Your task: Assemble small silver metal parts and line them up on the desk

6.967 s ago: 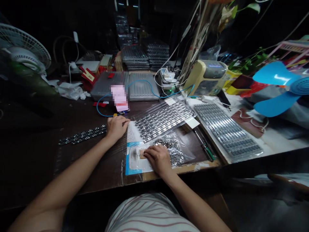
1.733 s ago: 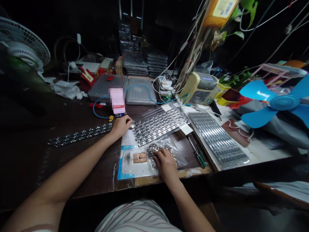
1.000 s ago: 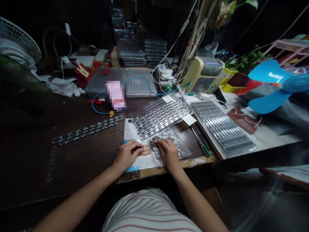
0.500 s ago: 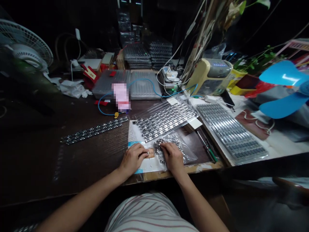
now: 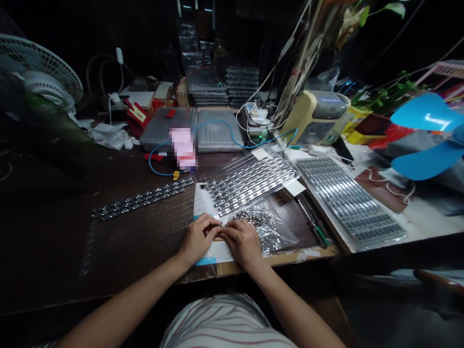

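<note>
My left hand (image 5: 198, 238) and my right hand (image 5: 243, 240) meet fingertip to fingertip over a white sheet near the table's front edge. Both are closed in a pinch; whatever small piece lies between the fingers is too small and covered to name. Under the fingertips a bit of a small orange-brown block (image 5: 218, 238) shows. Just right of my right hand lies a clear plastic bag (image 5: 286, 232) with many small shiny metal parts (image 5: 268, 227). Beyond the hands, rows of metal strips (image 5: 250, 186) with regular cut-outs rest slantwise in a clear tray.
Several dark metal strips (image 5: 143, 198) lie on the table to the left. A clear tray of filled rows (image 5: 350, 200) is at the right, with a green-handled tool (image 5: 319, 229) beside it. A blue-bladed fan (image 5: 422, 145) stands far right; blue cable (image 5: 232, 130) crosses the back.
My right hand has moved left from the loose metal parts to the fingertips of my left hand. The left hand has stayed over the small block. The view has shifted slightly.
</note>
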Tool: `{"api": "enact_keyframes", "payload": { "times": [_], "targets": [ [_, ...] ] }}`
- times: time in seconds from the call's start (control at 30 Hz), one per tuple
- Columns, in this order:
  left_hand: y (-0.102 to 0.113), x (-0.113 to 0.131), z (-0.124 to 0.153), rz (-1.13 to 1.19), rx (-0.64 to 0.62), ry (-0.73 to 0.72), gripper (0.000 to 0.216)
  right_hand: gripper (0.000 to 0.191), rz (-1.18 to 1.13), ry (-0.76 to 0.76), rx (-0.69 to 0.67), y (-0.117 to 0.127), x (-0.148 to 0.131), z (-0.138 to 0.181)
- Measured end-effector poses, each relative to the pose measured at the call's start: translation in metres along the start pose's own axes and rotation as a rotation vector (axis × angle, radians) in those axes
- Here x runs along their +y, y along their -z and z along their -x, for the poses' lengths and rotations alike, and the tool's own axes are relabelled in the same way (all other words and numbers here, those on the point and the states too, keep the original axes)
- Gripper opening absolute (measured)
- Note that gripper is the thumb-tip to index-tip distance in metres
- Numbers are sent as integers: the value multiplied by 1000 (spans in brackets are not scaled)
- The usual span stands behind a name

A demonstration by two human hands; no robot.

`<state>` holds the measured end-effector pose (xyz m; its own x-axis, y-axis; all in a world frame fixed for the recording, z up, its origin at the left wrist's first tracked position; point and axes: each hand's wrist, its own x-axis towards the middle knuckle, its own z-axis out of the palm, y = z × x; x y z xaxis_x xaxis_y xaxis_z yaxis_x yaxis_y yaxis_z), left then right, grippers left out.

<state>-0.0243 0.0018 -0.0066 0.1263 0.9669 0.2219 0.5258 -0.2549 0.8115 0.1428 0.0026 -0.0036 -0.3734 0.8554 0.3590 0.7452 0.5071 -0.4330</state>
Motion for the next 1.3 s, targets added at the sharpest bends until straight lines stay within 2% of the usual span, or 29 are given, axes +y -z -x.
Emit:
{"api": "enact_keyframes", "payload": {
  "times": [0.17,0.33,0.4,0.5,0.67,0.9,1.3],
  "targets": [
    [2,1,0,10,12,19,12,19,52,-16,4,11,5,2],
    [2,2,-1,25,17,68,12,33,197,-80,-35,30,25,12],
    [2,4,-3,42,20,91,12,27,170,-68,-52,30,31,15],
    [2,10,-8,52,22,97,12,14,80,-96,3,23,35,16],
    [-6,19,-8,0,-38,-4,11,16,-14,-128,122,14,36,12],
    [-15,18,0,-103,-80,-139,10,16,-37,-167,149,14,37,14],
    [-16,15,0,-113,-121,-140,7,14,-151,-131,177,18,37,13]
  ]
}}
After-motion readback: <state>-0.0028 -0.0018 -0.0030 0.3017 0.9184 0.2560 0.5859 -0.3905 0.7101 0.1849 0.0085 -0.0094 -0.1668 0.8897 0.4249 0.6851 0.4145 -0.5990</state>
